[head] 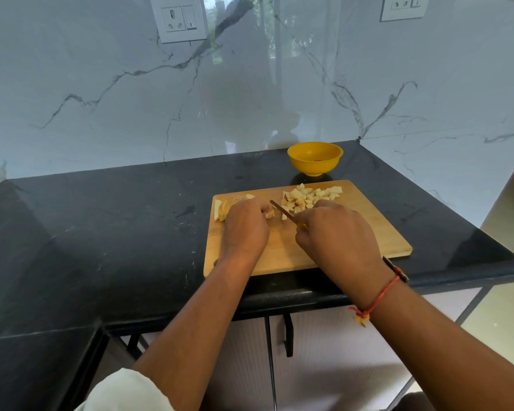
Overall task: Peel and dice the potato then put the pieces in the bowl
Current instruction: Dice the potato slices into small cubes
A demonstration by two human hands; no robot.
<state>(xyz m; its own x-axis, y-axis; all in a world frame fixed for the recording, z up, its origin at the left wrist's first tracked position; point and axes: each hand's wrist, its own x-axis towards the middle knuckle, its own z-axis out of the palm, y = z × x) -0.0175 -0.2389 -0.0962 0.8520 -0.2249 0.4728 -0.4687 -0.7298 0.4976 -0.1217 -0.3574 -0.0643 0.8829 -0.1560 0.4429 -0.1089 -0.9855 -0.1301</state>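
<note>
right hand [336,232] grips knife [283,211] | left hand [245,229] holds potato slices [222,209]

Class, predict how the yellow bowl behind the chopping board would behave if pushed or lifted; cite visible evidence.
The yellow bowl looks plastic and nearly empty, so probably light and stiff. Its narrow foot under a wide rim may let it tip. It would likely slide on the glossy counter.

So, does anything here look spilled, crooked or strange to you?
Nothing is spilled: the diced potato and the uncut slices all lie on the cutting board. One small oddity: a dark speck sits inside the yellow bowl, too small to identify.
</note>
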